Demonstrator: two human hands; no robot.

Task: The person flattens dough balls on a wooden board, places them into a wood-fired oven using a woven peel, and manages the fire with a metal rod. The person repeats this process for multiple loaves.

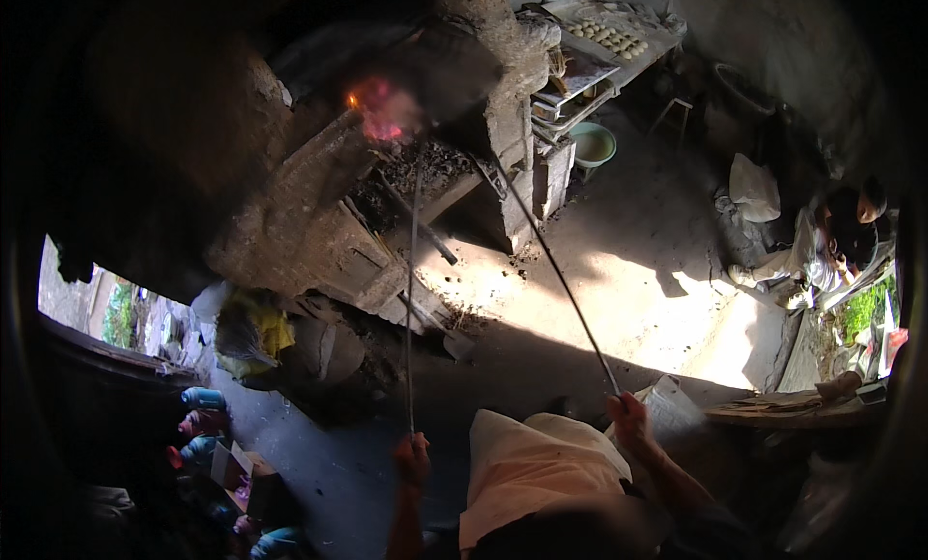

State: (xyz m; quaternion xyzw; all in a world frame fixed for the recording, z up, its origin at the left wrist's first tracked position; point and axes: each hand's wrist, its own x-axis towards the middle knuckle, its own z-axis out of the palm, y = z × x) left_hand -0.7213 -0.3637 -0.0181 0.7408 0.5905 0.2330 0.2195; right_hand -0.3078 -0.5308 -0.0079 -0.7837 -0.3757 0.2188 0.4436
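My left hand (412, 458) is closed around the near end of a long thin metal rod (412, 291), which reaches up to the mouth of a masonry oven (290, 219). Around the end of a second long metal rod (565, 284) my right hand (629, 418) is closed; it slants up and left to the same opening. Glowing embers and a small flame (384, 114) burn inside, with dark coals and ash (435, 165) in front. The far tips of both rods are lost in shadow and smoke. A light cloth apron (536, 458) covers my front.
Rows of pale dough balls (609, 38) lie on a table (645, 59) beyond the oven; a green basin (593, 145) stands below. A shovel (458, 342) leans at the oven's base. A person (819, 255) sits at the right. Bottles (203, 398) and an open carton (239, 473) stand lower left.
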